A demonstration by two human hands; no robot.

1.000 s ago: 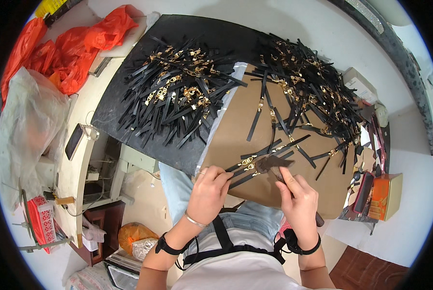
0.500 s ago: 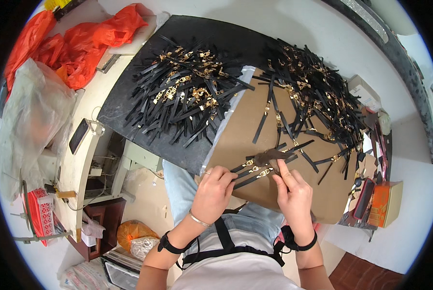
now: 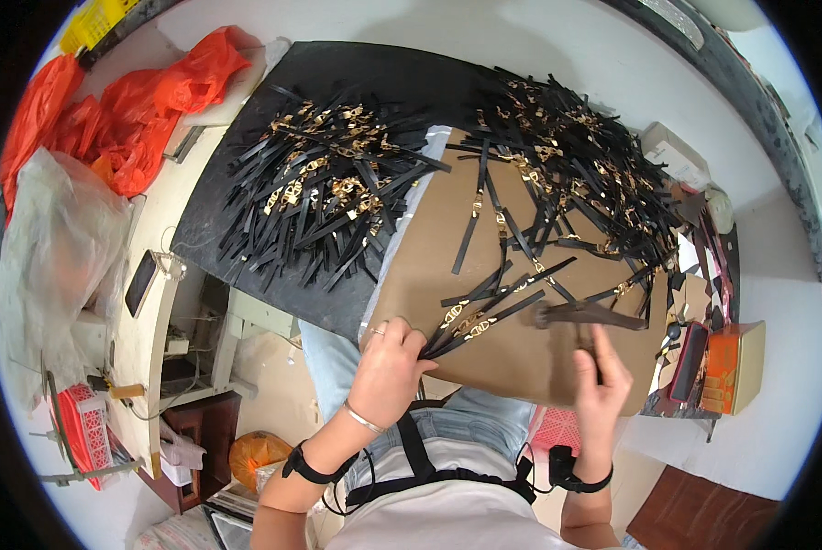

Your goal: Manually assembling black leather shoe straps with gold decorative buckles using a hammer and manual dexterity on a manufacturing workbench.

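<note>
Pinched at their near ends by my left hand [image 3: 391, 367] are a few black straps with gold clasps [image 3: 451, 316], fanned out toward the far right over the brown board [image 3: 429, 247]. My right hand [image 3: 603, 378] grips a hammer [image 3: 594, 315]; its dark head is above the board, to the right of the held straps, and touches none of their clasps. Beyond the hands, a loose pile of similar straps [image 3: 603, 174] covers the board's far right. Another strap pile [image 3: 328, 183] lies on the black tabletop [image 3: 218, 220] at the left.
A side table [image 3: 159, 330] on the left bears a phone [image 3: 141, 282] and red plastic bags [image 3: 168, 92]. At the right edge stand an orange box [image 3: 730, 368] and a dark red case [image 3: 689, 364]. A white box [image 3: 675, 154] sits by the wall.
My right hand has carried the hammer rightward, off the held straps. My left hand has shifted slightly left and down with the straps, which now point more steeply away. The whole view has shifted a little.
</note>
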